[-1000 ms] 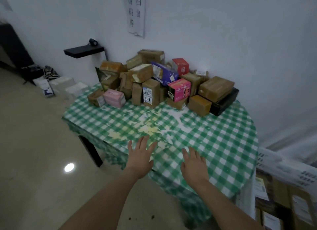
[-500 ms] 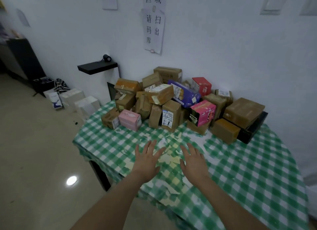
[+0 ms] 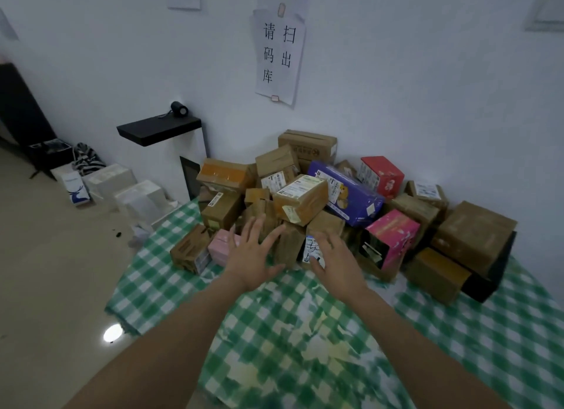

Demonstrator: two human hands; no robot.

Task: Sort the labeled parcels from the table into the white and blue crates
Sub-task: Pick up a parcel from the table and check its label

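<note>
Plainly, both hands hung open over the near edge of the heap. The left hand (image 3: 251, 260) had its fingers (image 3: 255, 230) spread wide, holding nothing, in front of a pink box (image 3: 218, 245) and a narrow brown parcel (image 3: 288, 247). The right hand (image 3: 340, 263), fingers likewise straight and apart, partly covered the white label of an upright brown parcel (image 3: 325, 224); contact could not be told. The parcels (image 3: 300, 199) lay piled against the wall on the green-checked surface (image 3: 457, 332).
</note>
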